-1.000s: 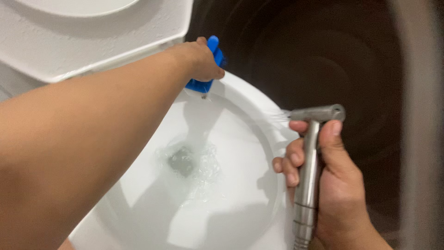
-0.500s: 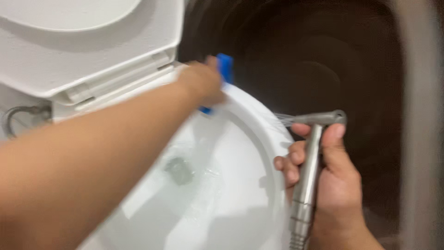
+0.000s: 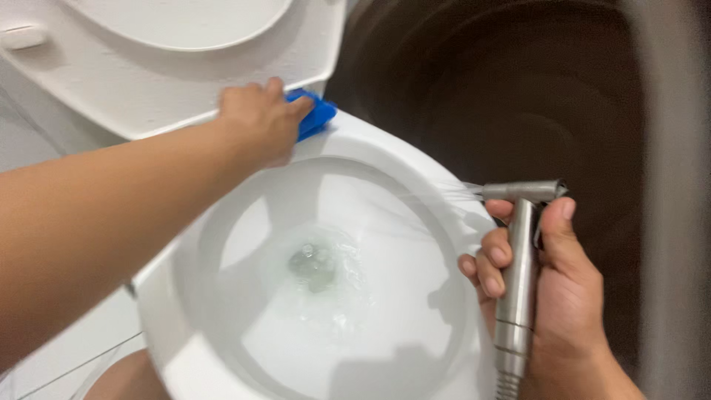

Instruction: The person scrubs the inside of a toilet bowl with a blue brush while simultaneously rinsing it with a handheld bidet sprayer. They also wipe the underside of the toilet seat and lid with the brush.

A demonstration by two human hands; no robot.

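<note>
A blue brush [image 3: 311, 118] is held in the left hand [image 3: 255, 122], with the fingers curled tight around it. The brush is pressed on the back edge of the white toilet bowl [image 3: 415, 159], right under the raised lid [image 3: 185, 81]. Half a second ago the brush was seen standing up at the back right part of the rim; now it is laid flatter and has been moved left, closer to the lid.

A silver sprayer [image 3: 518, 259] is gripped in the right hand [image 3: 555, 296], at the right edge of the bowl. The thumb is set near the top of the handle and the fingers are wrapped around it. Thin lines of water are sprayed from its head across the rim, as before. The sprayer has hardly been moved.

Bubbly water [image 3: 318, 270] is seen at the bottom of the bowl.
</note>
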